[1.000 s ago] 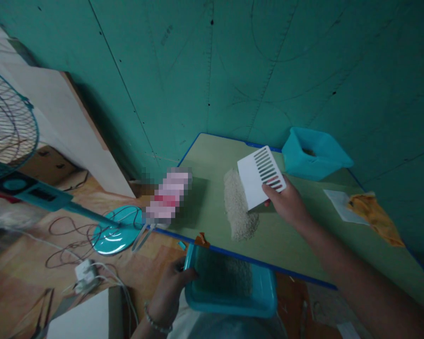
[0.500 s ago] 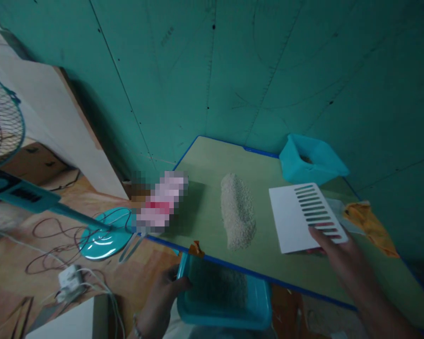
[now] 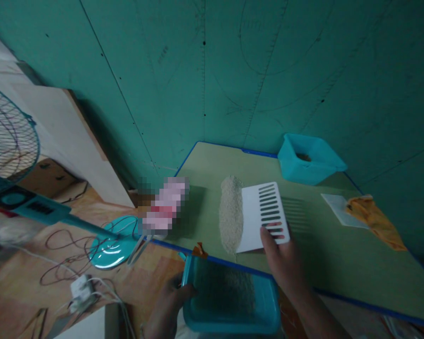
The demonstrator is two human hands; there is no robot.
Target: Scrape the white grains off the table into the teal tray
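My right hand [image 3: 282,259] is closed on the slotted end of a flat white scraper [image 3: 250,216], thumb on top. The scraper's plain end meets the right side of a long heap of pale granules [image 3: 230,212] on the table. My left hand [image 3: 175,296] grips the left rim of a turquoise tub [image 3: 229,325], its fingers partly hidden behind the wall. That tub sits below the table's front edge, with some granules scattered over its bottom.
A blue-edged table [image 3: 205,165] stands against a green wall. On it are a turquoise bin [image 3: 304,162], an orange cloth [image 3: 376,221], a pale sheet [image 3: 339,212] and a blurred pink item [image 3: 166,202]. Floor at left holds a fan [image 3: 42,207] and a power strip [image 3: 81,292] with cables.
My right hand has moved the scraper left until it touches the granule heap, which looks narrower. My left hand still holds the tub's rim. The camera view has shifted slightly.
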